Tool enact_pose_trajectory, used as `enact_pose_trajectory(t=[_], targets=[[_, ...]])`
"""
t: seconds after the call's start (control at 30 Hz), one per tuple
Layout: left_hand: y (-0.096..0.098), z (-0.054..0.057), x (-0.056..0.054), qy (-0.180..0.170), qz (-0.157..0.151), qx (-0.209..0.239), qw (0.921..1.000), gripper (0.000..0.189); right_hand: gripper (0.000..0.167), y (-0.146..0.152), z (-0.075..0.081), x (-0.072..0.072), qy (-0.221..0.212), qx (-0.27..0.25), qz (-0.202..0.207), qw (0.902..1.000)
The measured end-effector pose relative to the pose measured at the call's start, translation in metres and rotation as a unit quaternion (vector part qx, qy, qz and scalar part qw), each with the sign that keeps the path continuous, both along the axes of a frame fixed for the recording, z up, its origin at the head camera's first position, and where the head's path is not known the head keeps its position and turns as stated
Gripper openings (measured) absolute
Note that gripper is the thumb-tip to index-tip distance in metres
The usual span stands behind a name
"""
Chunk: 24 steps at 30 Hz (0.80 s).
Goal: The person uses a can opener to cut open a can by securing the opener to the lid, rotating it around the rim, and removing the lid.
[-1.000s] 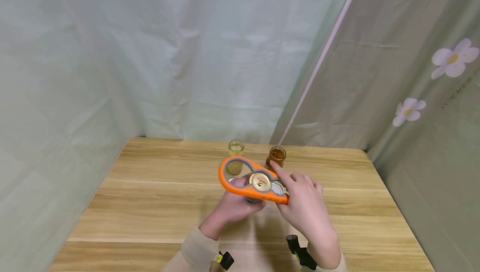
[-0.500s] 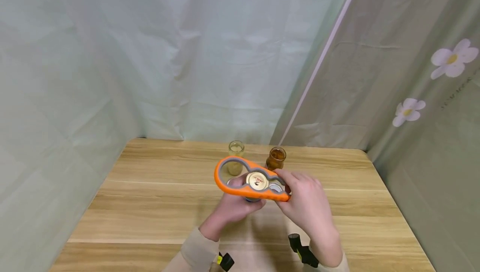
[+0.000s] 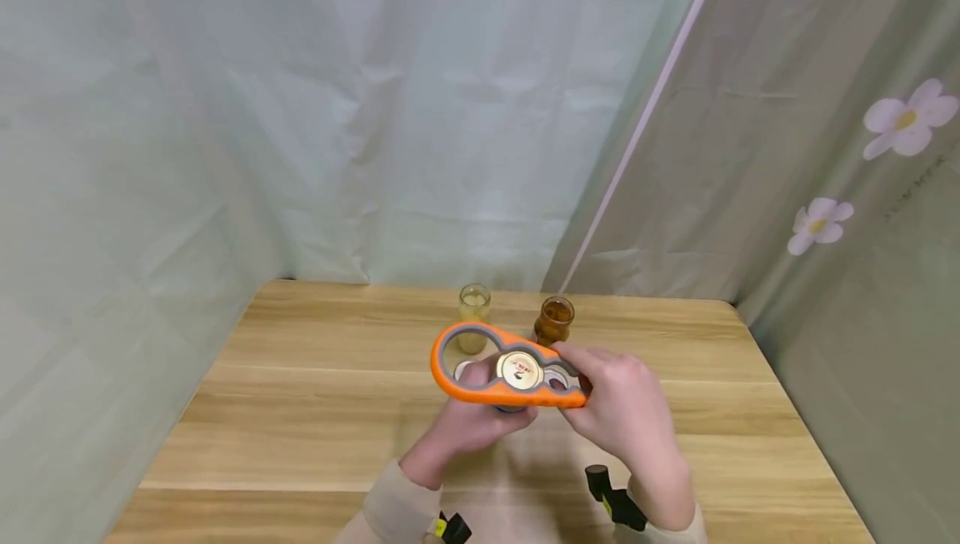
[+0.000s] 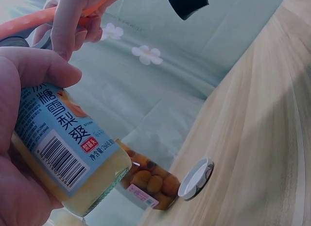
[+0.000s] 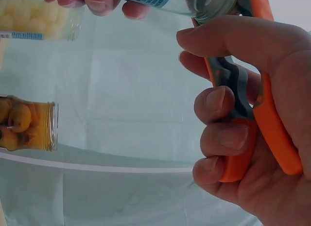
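Note:
My left hand [image 3: 468, 427] grips a glass bottle [image 4: 95, 175] with a light blue label and pale contents, tilted in the left wrist view. The gold cap [image 3: 521, 370] of this bottle sits in the middle hole of an orange and grey jar opener [image 3: 487, 396]. Curled round the opener's narrow handle end is my right hand [image 3: 630, 402], its fingers closing on both orange arms in the right wrist view. From above, the opener and my left hand hide most of the bottle.
Behind the hands stand an uncapped jar of pale fruit [image 3: 474, 302] and an uncapped brown jar of round fruit [image 3: 554, 321]. A loose white-lined lid [image 4: 196, 179] lies near the brown jar. Curtains [image 3: 465, 152] hang at the table's [image 3: 300, 411] back and sides.
My right index finger, earlier stretched along the opener toward the brown jar, has drawn back round the handle. The opener has shifted slightly, with the cap still in its middle hole.

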State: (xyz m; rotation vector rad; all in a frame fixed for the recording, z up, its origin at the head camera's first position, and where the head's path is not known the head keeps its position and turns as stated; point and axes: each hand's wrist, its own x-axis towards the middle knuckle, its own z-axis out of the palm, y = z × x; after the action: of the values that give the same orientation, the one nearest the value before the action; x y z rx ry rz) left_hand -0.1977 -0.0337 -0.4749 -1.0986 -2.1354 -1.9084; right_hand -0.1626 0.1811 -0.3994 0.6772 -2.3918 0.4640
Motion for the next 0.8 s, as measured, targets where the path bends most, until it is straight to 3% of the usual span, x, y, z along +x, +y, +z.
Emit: enact_pose_trajectory(t=[0.17,0.27,0.4,0.47,0.53,0.63,0.8], targets=[[-0.0007,0.0015,-0.0008,0.019,-0.004,0.004,0.9998,0.054,0.043,0.0009,0.001,-0.0006,-0.006,-0.001,0.006,1.0],[-0.0016,0.0023,-0.002,0.04,-0.022,0.021,0.9988,0.056,0.045,0.0003,0.0008,-0.0016,-0.007,-0.004,0.011,0.9999],[-0.0039,0.0024,-0.0043,0.059,-0.068,0.041,0.9951,0.065,0.045,-0.0011,0.0,-0.0038,-0.003,-0.002,0.017,0.9998],[-0.005,0.0024,-0.0051,0.062,-0.074,0.037,0.9946,0.068,0.045,-0.0012,-0.0002,-0.0046,-0.003,-0.001,0.02,0.9998],[-0.006,0.0032,-0.0046,0.048,-0.086,0.034,0.9946,0.068,0.046,-0.0007,0.0,-0.0047,-0.006,-0.001,0.023,0.9997],[-0.0074,0.0039,-0.0029,0.02,-0.073,0.017,0.997,0.064,0.045,0.0011,0.0004,-0.0036,-0.016,-0.003,0.025,0.9996],[-0.0056,0.0041,-0.004,0.016,-0.106,0.033,0.9937,0.067,0.049,0.004,0.0004,-0.0035,-0.017,-0.003,0.032,0.9993]])
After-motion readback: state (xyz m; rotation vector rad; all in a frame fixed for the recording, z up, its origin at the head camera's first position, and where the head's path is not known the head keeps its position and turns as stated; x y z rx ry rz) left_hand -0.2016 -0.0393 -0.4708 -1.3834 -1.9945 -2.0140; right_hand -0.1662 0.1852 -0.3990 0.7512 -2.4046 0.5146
